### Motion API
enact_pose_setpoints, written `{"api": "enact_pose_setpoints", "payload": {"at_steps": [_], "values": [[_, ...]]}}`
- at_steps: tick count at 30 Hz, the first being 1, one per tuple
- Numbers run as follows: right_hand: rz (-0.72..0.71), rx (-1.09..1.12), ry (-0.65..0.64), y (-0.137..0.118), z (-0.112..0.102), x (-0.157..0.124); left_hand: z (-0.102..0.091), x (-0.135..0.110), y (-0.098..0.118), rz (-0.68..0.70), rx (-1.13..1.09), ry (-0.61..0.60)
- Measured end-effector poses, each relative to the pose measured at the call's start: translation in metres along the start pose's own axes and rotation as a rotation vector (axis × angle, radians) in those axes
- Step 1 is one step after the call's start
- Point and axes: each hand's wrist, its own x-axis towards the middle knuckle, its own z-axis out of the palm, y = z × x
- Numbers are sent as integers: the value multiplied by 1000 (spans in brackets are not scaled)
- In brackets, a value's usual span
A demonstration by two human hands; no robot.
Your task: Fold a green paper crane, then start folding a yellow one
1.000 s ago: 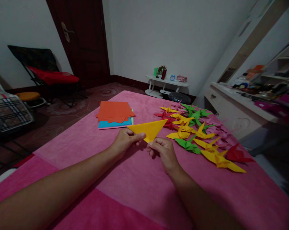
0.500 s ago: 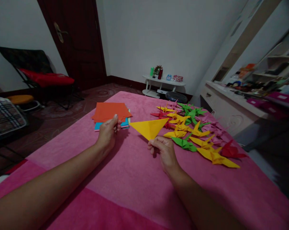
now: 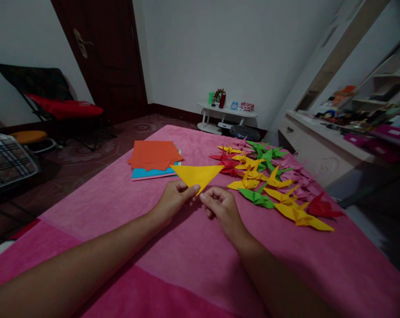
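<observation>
A yellow paper [image 3: 197,175], folded into a triangle, is held up over the pink cloth with its long edge away from me and its point towards me. My left hand [image 3: 176,197] pinches it near that point, thumb on top. Right beside the point, my right hand [image 3: 220,204] is closed with its thumb and fingertips at the paper's tip; the exact contact there is small and partly hidden. Beyond the left hand lies a stack of square papers, orange sheets [image 3: 155,152] over blue ones [image 3: 150,173]. Several folded paper cranes, among them a green crane [image 3: 257,198], lie to the right.
A pink cloth [image 3: 120,203] covers the table. More cranes, such as a front yellow crane [image 3: 301,216] and a red crane [image 3: 321,206], spread along its right side. Past the table stand a low white shelf [image 3: 228,109], a folding chair [image 3: 64,108] and a white dresser [image 3: 322,141].
My left hand has come down and right from beside the stack and now pinches the yellow paper near its point. The paper has shifted slightly left, its long edge now nearly level.
</observation>
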Motion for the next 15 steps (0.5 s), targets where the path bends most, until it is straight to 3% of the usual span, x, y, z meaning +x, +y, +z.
{"api": "enact_pose_setpoints", "payload": {"at_steps": [5,10,15], "values": [[45,26,35,6,2,2,0,-1,-3,41,110,-97],[22,32,-22,8,0,1,8,-6,1,139,60,-170],[-42,86,121,9,-9,4,7,-7,5,126,44,-147]]}}
